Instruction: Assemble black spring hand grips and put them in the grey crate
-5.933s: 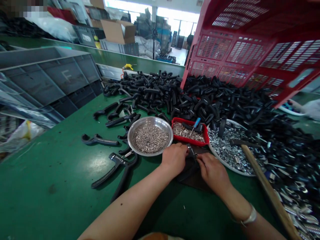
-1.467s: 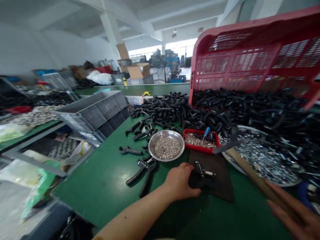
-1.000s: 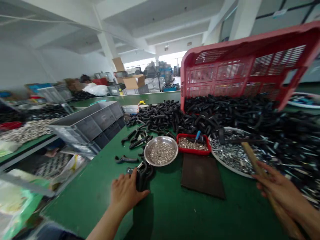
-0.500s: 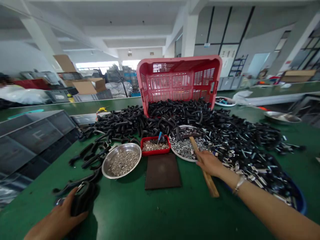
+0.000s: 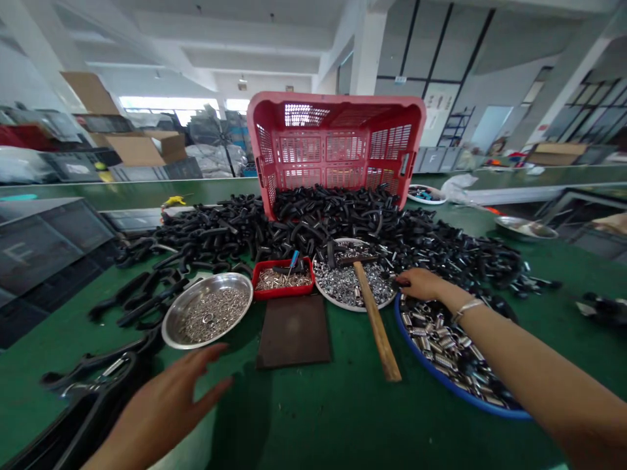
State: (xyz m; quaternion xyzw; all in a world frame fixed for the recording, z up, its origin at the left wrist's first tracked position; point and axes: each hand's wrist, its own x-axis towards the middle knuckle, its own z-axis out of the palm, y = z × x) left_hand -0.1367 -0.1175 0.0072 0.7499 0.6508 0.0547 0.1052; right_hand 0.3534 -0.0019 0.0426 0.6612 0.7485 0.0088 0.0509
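Observation:
My left hand (image 5: 171, 398) hovers over the green table with fingers apart and nothing in them. Beside it lie black curved handles (image 5: 88, 405), one with a metal spring in it. My right hand (image 5: 422, 285) reaches to the edge of the heap, its fingertips closed on a small black part (image 5: 403, 282) whose shape is mostly hidden. Under that wrist is a blue tray (image 5: 426, 367) of metal springs (image 5: 443, 346). A hammer (image 5: 376, 326) with a wooden handle rests on a white plate (image 5: 343, 304) of small metal parts.
A metal bowl (image 5: 169, 333) of small rings stands left of a red tray (image 5: 283, 292) with pins and a blue-handled screwdriver (image 5: 294, 260). A dark square plate (image 5: 294, 333) lies in front. Behind, a tipped red crate (image 5: 337, 98) spills black handles (image 5: 313, 228). Grey bins (image 5: 53, 254) stand left.
My right hand has let go of the hammer and moved right to the black parts. My left hand has released the black handle and moved right, fingers spreading. The view has shifted.

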